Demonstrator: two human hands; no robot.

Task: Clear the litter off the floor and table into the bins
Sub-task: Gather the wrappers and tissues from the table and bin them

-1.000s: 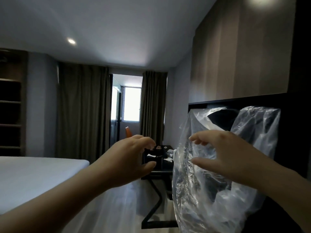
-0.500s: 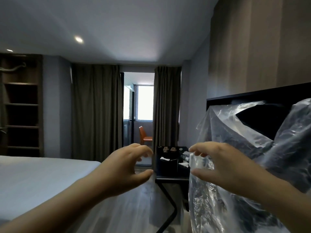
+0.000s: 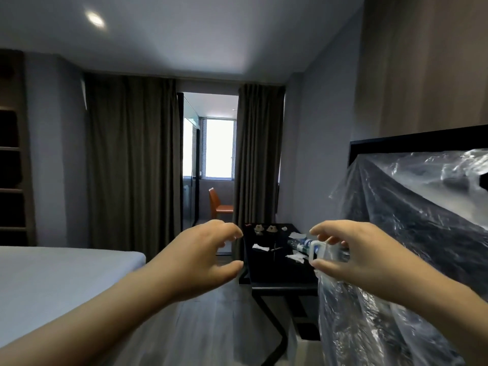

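Ahead of me, beside the bed (image 3: 52, 281), a black tabletop (image 3: 266, 270) stands against the right-hand wall, and litter lies scattered over it. White paper scraps (image 3: 260, 247) sit near the middle and towards the right edge, and a plastic bottle (image 3: 297, 244) lies on its side by that right edge, partly hidden behind my fingers. Two small brown lumps (image 3: 271, 229) rest along the far edge, with a tiny white bit just beside them; I cannot tell what these are. My right hand (image 3: 351, 254) is raised in front of the tabletop's right side and grasps a clear plastic bag (image 3: 412, 207). A white tab at the bag's edge is pinched between my thumb and fingertips, while the rest of the bag billows up to the right and hangs down below my wrist. My left hand (image 3: 200, 257) is held out level with it, near the tabletop's left edge. It holds nothing, with the fingers loosely curled and the thumb well apart from them. Grey floor (image 3: 211, 328) runs between the bed and the table legs. Behind the tabletop hang long brown curtains (image 3: 132, 165), parted on a bright window, with an orange chair (image 3: 219, 207) in the gap.
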